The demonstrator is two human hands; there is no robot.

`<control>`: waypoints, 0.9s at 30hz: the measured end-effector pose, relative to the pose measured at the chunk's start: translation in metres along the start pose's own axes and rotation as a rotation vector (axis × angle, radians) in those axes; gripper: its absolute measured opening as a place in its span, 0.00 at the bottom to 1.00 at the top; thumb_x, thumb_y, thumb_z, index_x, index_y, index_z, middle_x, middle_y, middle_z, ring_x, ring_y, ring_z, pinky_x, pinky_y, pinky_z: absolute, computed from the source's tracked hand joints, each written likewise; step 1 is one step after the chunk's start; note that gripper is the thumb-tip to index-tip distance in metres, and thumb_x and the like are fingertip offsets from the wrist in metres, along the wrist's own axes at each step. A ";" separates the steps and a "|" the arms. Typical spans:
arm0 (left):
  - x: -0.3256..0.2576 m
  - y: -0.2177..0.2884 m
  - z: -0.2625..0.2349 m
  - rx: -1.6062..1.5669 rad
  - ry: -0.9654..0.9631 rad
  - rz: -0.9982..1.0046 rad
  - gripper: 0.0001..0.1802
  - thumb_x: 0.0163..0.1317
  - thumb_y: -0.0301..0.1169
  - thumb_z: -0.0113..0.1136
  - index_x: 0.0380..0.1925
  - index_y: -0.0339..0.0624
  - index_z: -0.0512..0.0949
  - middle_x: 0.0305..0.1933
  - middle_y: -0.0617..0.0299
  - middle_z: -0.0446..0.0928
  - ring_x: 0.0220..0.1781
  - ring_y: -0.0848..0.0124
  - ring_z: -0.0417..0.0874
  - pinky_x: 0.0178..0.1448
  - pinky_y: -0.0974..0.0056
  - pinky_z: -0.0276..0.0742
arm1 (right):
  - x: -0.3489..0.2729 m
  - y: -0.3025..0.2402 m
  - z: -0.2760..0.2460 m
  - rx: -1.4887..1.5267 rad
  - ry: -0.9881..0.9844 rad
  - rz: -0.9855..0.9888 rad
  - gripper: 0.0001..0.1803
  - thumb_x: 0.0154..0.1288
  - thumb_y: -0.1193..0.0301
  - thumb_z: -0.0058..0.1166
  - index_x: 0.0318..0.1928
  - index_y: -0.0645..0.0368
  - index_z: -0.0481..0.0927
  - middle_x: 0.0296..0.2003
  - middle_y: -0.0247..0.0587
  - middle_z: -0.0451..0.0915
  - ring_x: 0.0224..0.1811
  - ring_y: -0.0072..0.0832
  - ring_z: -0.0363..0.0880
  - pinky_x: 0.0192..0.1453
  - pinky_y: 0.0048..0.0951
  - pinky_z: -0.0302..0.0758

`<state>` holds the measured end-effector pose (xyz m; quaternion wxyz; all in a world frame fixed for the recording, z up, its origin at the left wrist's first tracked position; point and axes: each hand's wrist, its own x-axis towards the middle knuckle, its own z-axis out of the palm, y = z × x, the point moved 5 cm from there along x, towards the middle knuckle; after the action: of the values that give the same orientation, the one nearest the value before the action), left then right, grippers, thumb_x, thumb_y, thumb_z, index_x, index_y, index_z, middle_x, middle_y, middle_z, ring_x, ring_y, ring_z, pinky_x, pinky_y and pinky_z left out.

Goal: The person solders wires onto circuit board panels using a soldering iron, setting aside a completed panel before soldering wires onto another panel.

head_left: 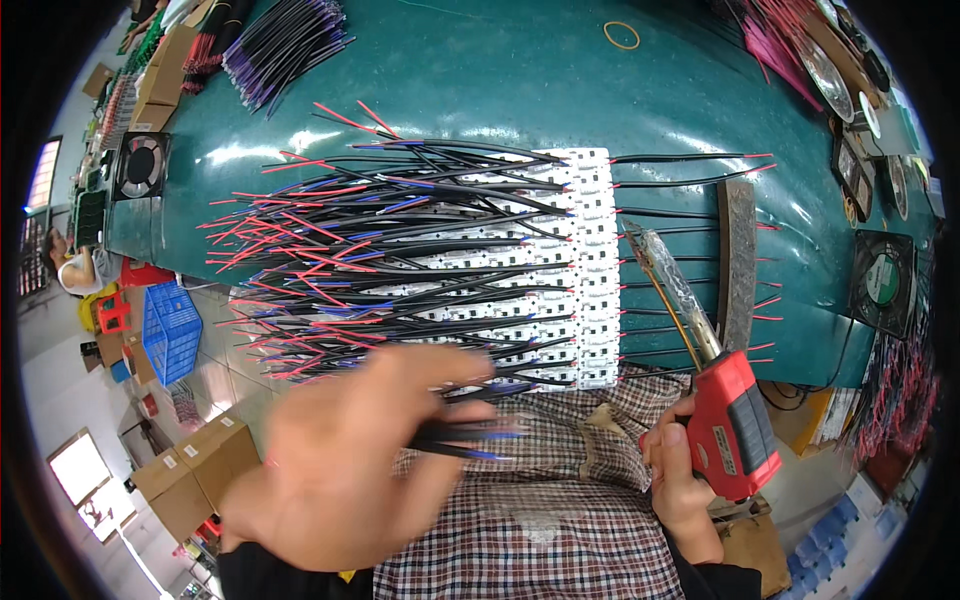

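A panel of white circuit boards [597,270] lies on the green table. Rows of black wires [470,235] with red and blue ends spread over its left part. My left hand [350,455], blurred, is over the panel's near left corner, its fingers closed around a few loose black wires [455,440] with blue tips. My right hand [682,470] is wrapped around the handle of a red-and-black soldering gun [735,425]. Its long metal barrel points up and left, with the tip beside the panel's right edge, above the wires there. I cannot tell whether the tip touches anything.
A dark flat bar [737,265] lies across the wires right of the panel. A bundle of purple-tipped black wires [285,50] lies at the far left, a rubber band [621,36] farther back. Fans stand at left [142,165] and right [884,282]. Checked cloth [530,510] covers my lap.
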<state>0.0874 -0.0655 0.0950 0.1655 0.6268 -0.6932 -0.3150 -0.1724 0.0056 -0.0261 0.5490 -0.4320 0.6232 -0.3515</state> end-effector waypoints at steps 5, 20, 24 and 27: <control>0.026 -0.008 0.070 0.053 0.181 0.144 0.07 0.55 0.24 0.71 0.32 0.39 0.81 0.28 0.58 0.80 0.26 0.62 0.82 0.31 0.60 0.75 | -0.004 0.011 -0.002 -0.124 -0.008 -0.136 0.15 0.73 0.76 0.52 0.56 0.66 0.70 0.27 0.38 0.73 0.18 0.16 0.63 0.25 0.22 0.67; 0.090 -0.050 0.085 0.230 0.297 0.095 0.09 0.55 0.32 0.71 0.32 0.38 0.85 0.29 0.57 0.85 0.30 0.62 0.87 0.37 0.60 0.81 | -0.002 0.021 0.007 -0.162 -0.076 0.034 0.13 0.69 0.75 0.62 0.51 0.65 0.81 0.39 0.42 0.83 0.39 0.33 0.83 0.44 0.35 0.79; 0.092 -0.050 0.084 0.252 0.288 0.106 0.09 0.55 0.32 0.71 0.32 0.38 0.85 0.28 0.56 0.85 0.30 0.60 0.87 0.38 0.59 0.81 | 0.001 0.019 0.011 -0.206 -0.117 0.019 0.11 0.69 0.75 0.63 0.50 0.64 0.81 0.37 0.43 0.82 0.38 0.34 0.82 0.41 0.35 0.78; 0.093 -0.050 0.083 0.240 0.281 0.116 0.10 0.54 0.33 0.71 0.33 0.38 0.85 0.28 0.55 0.85 0.30 0.58 0.86 0.38 0.57 0.81 | 0.003 0.018 0.012 -0.233 -0.113 0.013 0.11 0.70 0.74 0.62 0.49 0.64 0.81 0.37 0.42 0.82 0.37 0.33 0.82 0.41 0.35 0.77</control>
<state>0.0592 -0.1374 -0.0149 0.2025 0.6388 -0.7309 -0.1295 -0.1631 0.0097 -0.0457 0.5316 -0.5079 0.6308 -0.2481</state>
